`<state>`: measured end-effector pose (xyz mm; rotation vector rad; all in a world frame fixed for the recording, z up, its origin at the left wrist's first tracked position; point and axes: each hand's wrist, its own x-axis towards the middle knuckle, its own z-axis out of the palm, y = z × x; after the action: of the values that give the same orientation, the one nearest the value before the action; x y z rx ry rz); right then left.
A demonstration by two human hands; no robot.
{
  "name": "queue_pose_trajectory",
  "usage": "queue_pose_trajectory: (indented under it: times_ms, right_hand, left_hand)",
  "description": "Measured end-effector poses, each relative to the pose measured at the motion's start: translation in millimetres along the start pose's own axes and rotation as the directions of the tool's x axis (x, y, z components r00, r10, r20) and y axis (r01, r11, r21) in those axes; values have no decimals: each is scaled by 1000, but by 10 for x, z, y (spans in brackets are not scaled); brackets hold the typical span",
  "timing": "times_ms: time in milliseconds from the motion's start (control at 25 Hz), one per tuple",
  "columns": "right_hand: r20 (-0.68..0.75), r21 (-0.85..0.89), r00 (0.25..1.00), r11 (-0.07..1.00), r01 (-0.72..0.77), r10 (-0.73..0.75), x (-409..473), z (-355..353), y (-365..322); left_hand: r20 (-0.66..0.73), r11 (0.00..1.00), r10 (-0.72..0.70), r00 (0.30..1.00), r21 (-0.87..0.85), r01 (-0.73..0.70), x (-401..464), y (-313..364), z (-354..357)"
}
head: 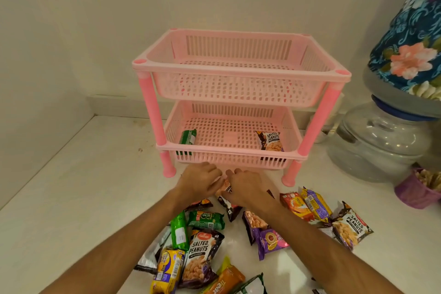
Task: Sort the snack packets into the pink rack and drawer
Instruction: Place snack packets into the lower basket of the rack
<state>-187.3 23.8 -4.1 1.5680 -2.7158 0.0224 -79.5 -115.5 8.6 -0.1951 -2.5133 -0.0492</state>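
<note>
A person's two hands meet just in front of a two-tier pink rack (241, 74) standing on a white desk (78, 186) against a pale wall. The left hand (199, 180) and the right hand (248, 186) are both closed around one dark snack packet (226, 194), fingers curled over its upper end, while its lower end lies among the loose packets below.

The rack's upper basket holds nothing visible. In the lower basket, a green packet (187, 137) leans at the left front corner and a salted peanuts packet (270, 141) stands tilted at the right front corner, the two well apart.

Between the forearms and to either side, a scatter of packets covers the desk: two green packets (206, 219) side by side, a large salted peanuts bag (202, 255) beside a yellow biscuit packet (168, 270), an orange packet (226, 281) at the near edge, a purple packet (272, 241), an orange-red packet (296, 205) touching a yellow-and-purple one (316, 204), and another salted peanuts bag (352, 224) farthest right.

At the right edge stands a clear water dispenser base (379, 141) under a floral cloth cover (412, 38), with a small purple container (415, 191) near its foot.
</note>
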Motion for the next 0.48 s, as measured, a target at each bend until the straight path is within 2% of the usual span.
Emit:
queue_pose_trajectory:
  times_ms: [80,120,240,360,480]
  right_hand:
    - [35,17,998,999,-50,49,-35,91,-35]
    - [54,21,996,997,-68,67,-50,131,-56]
    - [107,39,990,995,-93,88,-91,231,-117]
    - [109,56,990,994,-98,92,-118,241,-167]
    - [95,81,991,992,-100,93,-123,160,-149]
  left_hand:
    - [64,987,-163,985,30,161,-196,6,77]
    - [103,958,-286,953,60,281,-268,2,104]
    - [239,796,-606,759,195,573,-413,-10,178]
    - [328,655,-750,575,247,714,-507,11,247]
    - [386,558,-801,458,207,803,-507,20,283]
